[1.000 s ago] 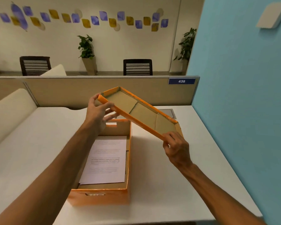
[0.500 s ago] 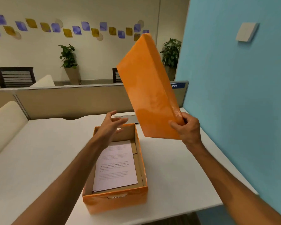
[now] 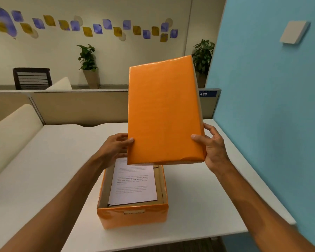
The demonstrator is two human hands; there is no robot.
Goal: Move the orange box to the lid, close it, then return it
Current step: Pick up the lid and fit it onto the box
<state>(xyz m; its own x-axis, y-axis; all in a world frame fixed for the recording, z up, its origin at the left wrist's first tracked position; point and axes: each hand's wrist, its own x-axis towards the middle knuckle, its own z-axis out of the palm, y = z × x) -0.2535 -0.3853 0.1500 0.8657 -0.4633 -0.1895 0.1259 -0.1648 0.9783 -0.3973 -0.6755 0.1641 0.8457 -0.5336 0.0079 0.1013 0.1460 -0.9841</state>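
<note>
I have the lid (image 3: 164,111) up in both hands, its orange top face turned toward me and tilted steeply, far end high, near edge hanging just above the far end of the orange box (image 3: 133,197). The box sits open on the white desk (image 3: 44,160) directly below and slightly toward me, a printed sheet (image 3: 133,184) lying inside it. What matters for the next move is that the long axes already agree: both lid and box run away from me, so I judge no turning is needed, only tipping the far end down and easing the lid toward me until it sits square over the rim. My left hand (image 3: 115,148) has its grip on the lid's left edge low down, thumb on the face and fingers hidden behind; my right hand (image 3: 213,148) clasps the lower right corner, thumb on the face and fingers curled around the back. Both grips are closed on the lid. The forearms reach out on either side of the box, the left one crossing just above its left wall.
</note>
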